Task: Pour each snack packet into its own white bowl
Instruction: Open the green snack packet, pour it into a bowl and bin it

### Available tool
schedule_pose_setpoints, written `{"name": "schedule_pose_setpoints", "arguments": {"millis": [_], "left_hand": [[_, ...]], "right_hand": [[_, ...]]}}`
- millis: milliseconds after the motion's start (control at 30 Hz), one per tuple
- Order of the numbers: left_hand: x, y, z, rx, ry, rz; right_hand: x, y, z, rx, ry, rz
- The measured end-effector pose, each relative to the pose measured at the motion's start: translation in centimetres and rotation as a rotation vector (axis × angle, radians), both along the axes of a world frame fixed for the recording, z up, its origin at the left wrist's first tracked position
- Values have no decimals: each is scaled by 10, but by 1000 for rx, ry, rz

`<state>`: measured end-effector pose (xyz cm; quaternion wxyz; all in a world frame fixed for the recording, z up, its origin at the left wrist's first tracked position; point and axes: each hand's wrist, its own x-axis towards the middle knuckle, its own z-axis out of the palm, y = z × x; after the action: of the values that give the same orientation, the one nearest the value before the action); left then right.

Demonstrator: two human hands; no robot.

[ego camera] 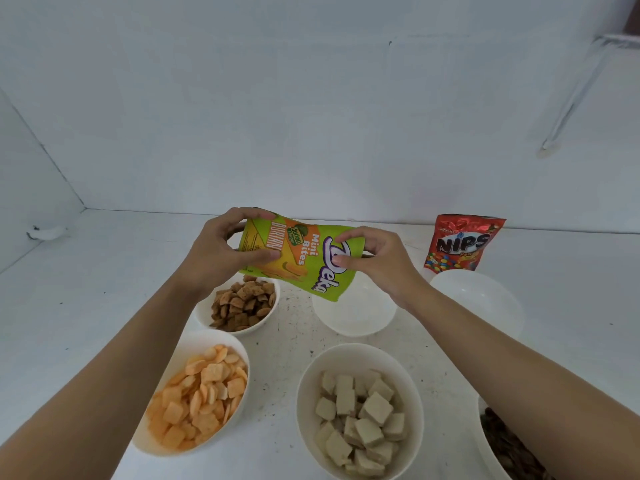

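Note:
A green Deka Mini Bites packet (304,258) lies sideways in the air above the table, held at both ends. My left hand (221,247) grips its bottom end and my right hand (370,258) pinches its top end. Below the packet's right part stands a white bowl (353,313) with nothing in it. Another white bowl without contents (481,296) is further right. A red Nips packet (460,242) stands upright behind it.
Filled white bowls stand nearer me: brown squares (242,303), orange crackers (197,393), pale wafer cubes (360,410), and dark pieces (509,448) at the right edge. White walls close the table at the back and left. Crumbs dot the tabletop.

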<state>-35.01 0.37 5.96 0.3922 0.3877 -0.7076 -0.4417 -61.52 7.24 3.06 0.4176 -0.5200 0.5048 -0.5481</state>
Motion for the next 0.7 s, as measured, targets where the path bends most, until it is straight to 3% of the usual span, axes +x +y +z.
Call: {"name": "schedule_pose_setpoints", "arguments": {"millis": [367, 533, 700], "left_hand": [[-13, -9, -4, -4, -85, -6], [-16, -14, 2, -11, -69, -7], [-24, -19, 8, 21, -87, -47]], "right_hand": [[-9, -6, -18, 48, -38, -18], [-9, -10, -19, 104, -213, -24], [-8, -7, -26, 164, -173, -30]]}}
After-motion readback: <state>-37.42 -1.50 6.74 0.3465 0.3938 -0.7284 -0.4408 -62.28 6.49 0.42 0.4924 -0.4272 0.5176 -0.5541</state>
